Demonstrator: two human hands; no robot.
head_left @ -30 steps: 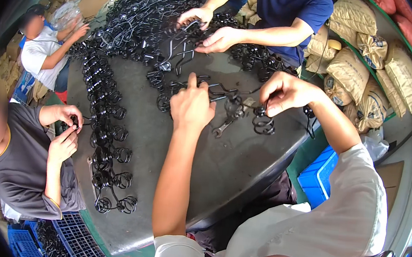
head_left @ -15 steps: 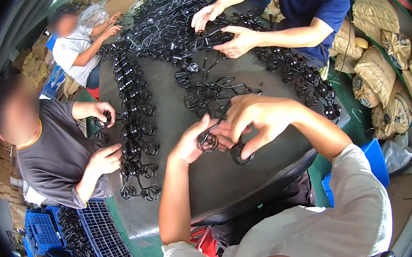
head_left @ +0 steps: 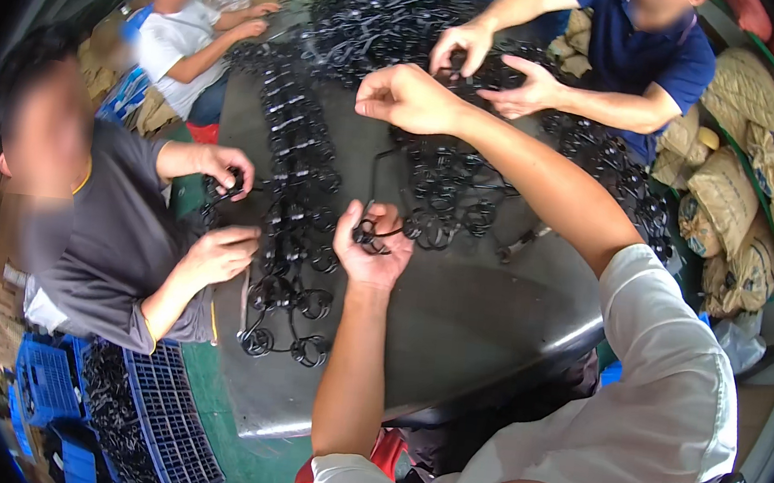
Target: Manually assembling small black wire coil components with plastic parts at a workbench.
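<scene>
Since the earlier frame, the right hand (head_left: 410, 100) has swung forward, fingers curled, whether gripping anything I cannot tell, while the left hand (head_left: 376, 259) loosely holds a black coiled wire part (head_left: 364, 234) above the dark surface (head_left: 453, 327) and tan sacks (head_left: 728, 204) bear blurred printing

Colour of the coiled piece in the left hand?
The coiled piece is black, seen best in the head view.
</scene>
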